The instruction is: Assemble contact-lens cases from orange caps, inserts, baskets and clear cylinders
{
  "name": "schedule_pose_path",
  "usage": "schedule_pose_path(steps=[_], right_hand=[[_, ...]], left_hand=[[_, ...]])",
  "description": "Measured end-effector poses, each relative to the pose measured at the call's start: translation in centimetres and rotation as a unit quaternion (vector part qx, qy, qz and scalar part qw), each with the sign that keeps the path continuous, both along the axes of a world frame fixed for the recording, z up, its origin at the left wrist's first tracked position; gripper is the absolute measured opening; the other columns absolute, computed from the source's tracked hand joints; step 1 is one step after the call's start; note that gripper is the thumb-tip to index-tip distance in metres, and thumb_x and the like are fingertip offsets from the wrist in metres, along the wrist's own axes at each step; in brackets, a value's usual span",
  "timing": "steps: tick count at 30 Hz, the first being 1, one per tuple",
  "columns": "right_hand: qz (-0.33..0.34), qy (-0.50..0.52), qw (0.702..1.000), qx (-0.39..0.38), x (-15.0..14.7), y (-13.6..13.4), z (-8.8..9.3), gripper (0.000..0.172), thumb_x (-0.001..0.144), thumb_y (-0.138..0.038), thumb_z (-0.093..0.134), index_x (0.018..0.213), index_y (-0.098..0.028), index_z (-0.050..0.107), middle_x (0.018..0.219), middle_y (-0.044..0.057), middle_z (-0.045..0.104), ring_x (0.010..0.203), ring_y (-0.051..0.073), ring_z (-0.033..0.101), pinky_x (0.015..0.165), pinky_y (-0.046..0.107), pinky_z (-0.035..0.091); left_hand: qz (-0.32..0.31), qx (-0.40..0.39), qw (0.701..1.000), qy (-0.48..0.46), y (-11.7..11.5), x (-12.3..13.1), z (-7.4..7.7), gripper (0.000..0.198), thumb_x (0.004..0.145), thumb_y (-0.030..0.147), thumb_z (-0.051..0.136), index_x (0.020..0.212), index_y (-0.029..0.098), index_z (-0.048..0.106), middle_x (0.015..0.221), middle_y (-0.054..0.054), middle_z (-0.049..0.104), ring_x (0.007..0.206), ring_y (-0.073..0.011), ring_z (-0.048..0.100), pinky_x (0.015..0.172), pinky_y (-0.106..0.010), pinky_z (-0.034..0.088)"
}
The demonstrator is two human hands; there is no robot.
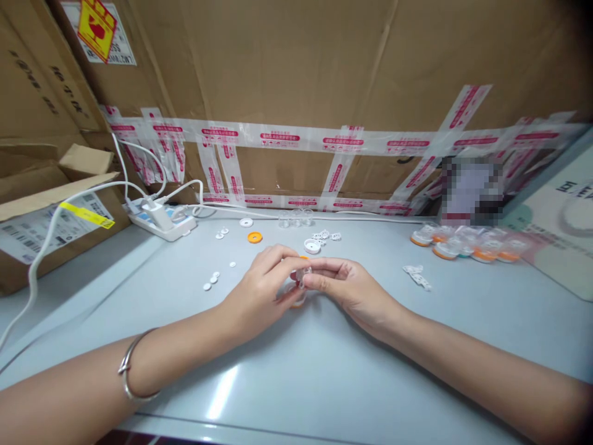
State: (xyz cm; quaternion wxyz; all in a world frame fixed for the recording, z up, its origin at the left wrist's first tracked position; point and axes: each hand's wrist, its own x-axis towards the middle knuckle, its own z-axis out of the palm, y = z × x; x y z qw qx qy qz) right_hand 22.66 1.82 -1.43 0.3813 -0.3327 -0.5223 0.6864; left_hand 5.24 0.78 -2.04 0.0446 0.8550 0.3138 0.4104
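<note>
My left hand (266, 287) and my right hand (349, 287) meet over the middle of the table, both closed. Between their fingertips is a small clear plastic piece (302, 277). Right beneath it, partly behind my left fingers, shows a round clear part with an orange rim (297, 304). Fingers hide much of both, so whether they are joined I cannot tell. Just beyond the hands lie a white round cap (312, 246), several white perforated pieces (323, 235) and an orange ring (254, 237).
Small white discs (207, 287) lie to the left. Clear cups (295, 217) stand at the back. A power strip (162, 219) with cables sits back left, beside an open carton (60, 216). Orange-based clear assemblies (484, 255) and white pieces (417, 277) are at right. A large taped box (278, 74) walls the back.
</note>
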Motion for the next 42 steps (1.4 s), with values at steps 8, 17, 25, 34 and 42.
schedule_pose_path(steps=[8, 17, 25, 34, 42], right_hand=[[-0.08, -0.067, 0.992, 0.064, 0.2, -0.1, 0.3, 0.026, 0.069, -0.032, 0.07, 0.092, -0.021, 0.071, 0.084, 0.003, 0.072, 0.081, 0.015, 0.064, 0.081, 0.03, 0.047], [-0.062, -0.046, 0.996, 0.047, 0.4, 0.0, -0.1, 0.03, 0.073, -0.034, 0.068, 0.1, -0.021, 0.069, 0.091, 0.004, 0.071, 0.083, 0.015, 0.063, 0.086, 0.033, 0.045], [0.001, 0.01, 1.0, 0.014, 0.1, -0.3, 0.2, 0.029, 0.077, -0.031, 0.064, 0.104, -0.021, 0.068, 0.091, 0.004, 0.071, 0.082, 0.015, 0.064, 0.087, 0.035, 0.046], [0.019, 0.07, 0.997, -0.034, 0.2, -0.2, 0.2, 0.023, 0.077, -0.028, 0.066, 0.098, -0.022, 0.07, 0.086, 0.003, 0.071, 0.078, 0.011, 0.062, 0.083, 0.029, 0.045], [-0.021, 0.071, 0.995, -0.06, 0.2, -0.3, -0.2, 0.022, 0.076, -0.026, 0.066, 0.097, -0.02, 0.07, 0.085, 0.003, 0.071, 0.075, 0.011, 0.063, 0.083, 0.028, 0.047]], left_hand=[[-0.025, -0.019, 0.999, 0.029, 0.2, -0.9, 0.8, 0.044, 0.079, 0.023, 0.063, 0.12, 0.019, 0.047, 0.108, -0.009, 0.051, 0.102, -0.0188, 0.05, 0.089, -0.035, 0.044], [-0.045, -0.061, 0.997, 0.033, 0.3, -1.7, 1.4, 0.041, 0.078, 0.027, 0.064, 0.116, 0.02, 0.05, 0.103, -0.007, 0.057, 0.096, -0.0171, 0.054, 0.084, -0.032, 0.048], [-0.029, 0.02, 0.999, 0.022, -0.1, -1.0, 0.6, 0.034, 0.079, 0.009, 0.058, 0.113, 0.016, 0.055, 0.1, -0.007, 0.061, 0.091, -0.0145, 0.057, 0.08, -0.028, 0.049], [-0.028, 0.024, 0.999, 0.023, -0.1, -1.3, 1.1, 0.038, 0.08, 0.014, 0.059, 0.117, 0.018, 0.055, 0.095, -0.007, 0.059, 0.084, -0.0143, 0.056, 0.075, -0.029, 0.049], [-0.013, 0.006, 1.0, 0.001, 0.0, -1.0, 0.6, 0.036, 0.08, 0.016, 0.059, 0.116, 0.018, 0.056, 0.096, -0.008, 0.061, 0.084, -0.0153, 0.058, 0.075, -0.03, 0.05]])
